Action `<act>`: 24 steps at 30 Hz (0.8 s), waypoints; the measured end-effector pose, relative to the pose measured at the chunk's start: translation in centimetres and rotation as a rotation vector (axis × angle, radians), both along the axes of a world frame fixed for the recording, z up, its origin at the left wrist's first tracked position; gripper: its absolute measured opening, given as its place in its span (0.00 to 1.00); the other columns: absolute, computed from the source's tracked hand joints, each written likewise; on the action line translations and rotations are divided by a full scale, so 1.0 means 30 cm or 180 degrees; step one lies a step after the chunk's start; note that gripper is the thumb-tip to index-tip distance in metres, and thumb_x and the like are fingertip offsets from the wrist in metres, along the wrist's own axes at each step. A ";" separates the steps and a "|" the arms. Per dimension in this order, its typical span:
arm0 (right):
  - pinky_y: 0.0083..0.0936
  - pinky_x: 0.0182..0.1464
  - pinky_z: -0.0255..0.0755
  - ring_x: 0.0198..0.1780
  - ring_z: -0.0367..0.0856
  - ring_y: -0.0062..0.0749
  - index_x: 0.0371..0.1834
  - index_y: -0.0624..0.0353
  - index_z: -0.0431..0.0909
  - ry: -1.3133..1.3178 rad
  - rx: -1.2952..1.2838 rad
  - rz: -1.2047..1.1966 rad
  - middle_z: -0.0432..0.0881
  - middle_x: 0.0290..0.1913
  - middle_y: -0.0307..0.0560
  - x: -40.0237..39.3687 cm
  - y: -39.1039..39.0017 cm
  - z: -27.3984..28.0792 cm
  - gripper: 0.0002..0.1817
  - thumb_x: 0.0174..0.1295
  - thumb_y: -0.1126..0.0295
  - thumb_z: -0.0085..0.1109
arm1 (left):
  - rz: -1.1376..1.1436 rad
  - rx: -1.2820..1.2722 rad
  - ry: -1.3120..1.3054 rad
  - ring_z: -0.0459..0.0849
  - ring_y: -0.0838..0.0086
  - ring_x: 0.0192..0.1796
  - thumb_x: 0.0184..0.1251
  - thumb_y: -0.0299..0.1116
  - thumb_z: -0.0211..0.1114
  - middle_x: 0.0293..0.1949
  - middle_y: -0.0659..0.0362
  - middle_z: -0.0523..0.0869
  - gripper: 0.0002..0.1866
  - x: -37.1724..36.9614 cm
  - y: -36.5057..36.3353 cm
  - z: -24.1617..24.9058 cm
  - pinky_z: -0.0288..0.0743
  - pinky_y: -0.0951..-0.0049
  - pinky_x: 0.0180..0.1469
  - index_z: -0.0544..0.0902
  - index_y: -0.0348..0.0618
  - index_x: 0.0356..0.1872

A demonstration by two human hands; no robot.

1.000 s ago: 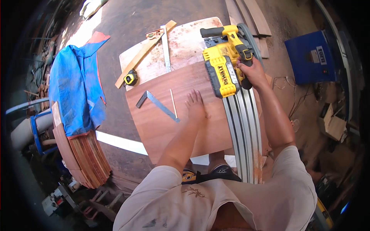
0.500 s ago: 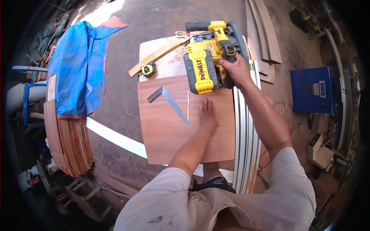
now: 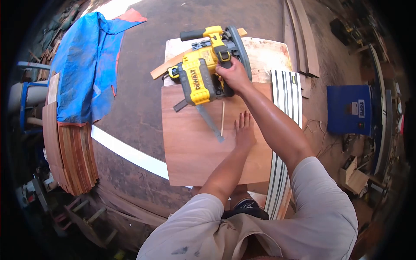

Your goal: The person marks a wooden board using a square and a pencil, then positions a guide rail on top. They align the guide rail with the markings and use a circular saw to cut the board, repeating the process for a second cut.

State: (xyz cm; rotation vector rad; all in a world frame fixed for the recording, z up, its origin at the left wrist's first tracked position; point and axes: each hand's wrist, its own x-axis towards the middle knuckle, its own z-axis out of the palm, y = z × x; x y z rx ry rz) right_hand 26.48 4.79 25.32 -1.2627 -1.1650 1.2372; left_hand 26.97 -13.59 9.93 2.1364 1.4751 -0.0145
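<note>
A yellow and black DeWalt track saw (image 3: pixel 199 65) is gripped at its handle by my right hand (image 3: pixel 234 77). The saw is tilted above the far part of a brown plywood sheet (image 3: pixel 190 160). On the sheet my left hand (image 3: pixel 245 130) lies flat, fingers stretched out. Left of that hand are a pencil (image 3: pixel 222 119) and the blade of a try square (image 3: pixel 210 123); the saw hides part of the square. A tape measure (image 3: pixel 173 72) shows partly behind the saw. Along the sheet's right edge runs a silver guide rail (image 3: pixel 284 112).
A pale board (image 3: pixel 268 52) lies beneath the plywood's far end, with a wooden strip (image 3: pixel 161 69) on it. Stacked planks (image 3: pixel 76 151) under a blue tarp (image 3: pixel 82 73) stand left. Long boards (image 3: pixel 303 39) and a blue machine (image 3: pixel 349 110) are at the right.
My right hand has carried the saw left, off the guide rail's side, and it now covers part of the try square and wooden strip. My left hand stays flat on the plywood.
</note>
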 end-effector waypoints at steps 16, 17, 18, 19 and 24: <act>0.34 0.67 0.63 0.64 0.70 0.43 0.61 0.61 0.71 -0.1414 0.0810 -0.1714 0.73 0.60 0.54 0.607 -0.545 -0.227 0.25 0.60 0.70 0.63 | -0.0453 -0.0262 0.0616 0.38 0.50 0.80 0.47 0.56 0.76 0.78 0.45 0.47 0.63 0.053 0.063 0.121 0.36 0.45 0.76 0.44 0.36 0.76; 0.37 0.64 0.66 0.64 0.71 0.47 0.60 0.61 0.72 -0.1886 0.0486 -0.2143 0.71 0.64 0.57 0.756 -0.703 -0.380 0.26 0.60 0.62 0.62 | -0.0399 -0.0222 0.0631 0.37 0.50 0.80 0.41 0.53 0.80 0.78 0.43 0.45 0.68 0.050 0.066 0.086 0.38 0.46 0.77 0.42 0.33 0.76; 0.37 0.64 0.66 0.62 0.72 0.50 0.61 0.63 0.72 -0.2130 0.0050 -0.2454 0.74 0.59 0.59 0.878 -0.895 -0.541 0.27 0.60 0.61 0.63 | -0.0313 -0.0172 0.0657 0.37 0.50 0.80 0.34 0.51 0.84 0.77 0.40 0.43 0.73 0.043 0.074 0.068 0.39 0.47 0.77 0.40 0.31 0.75; 0.40 0.63 0.67 0.61 0.74 0.54 0.63 0.65 0.70 -0.2454 -0.0652 -0.2113 0.76 0.57 0.62 0.967 -1.117 -0.548 0.30 0.63 0.57 0.61 | -0.0369 -0.0261 0.0789 0.36 0.48 0.80 0.37 0.53 0.82 0.78 0.41 0.39 0.72 0.046 0.079 0.085 0.38 0.46 0.77 0.39 0.32 0.76; 0.36 0.52 0.72 0.49 0.82 0.45 0.51 0.66 0.79 -0.1103 -0.1970 -0.2230 0.82 0.45 0.63 0.886 -1.697 -0.609 0.29 0.68 0.46 0.53 | -0.0482 -0.0251 0.1064 0.35 0.48 0.80 0.38 0.55 0.81 0.78 0.41 0.37 0.73 0.052 0.091 0.067 0.40 0.45 0.76 0.37 0.32 0.76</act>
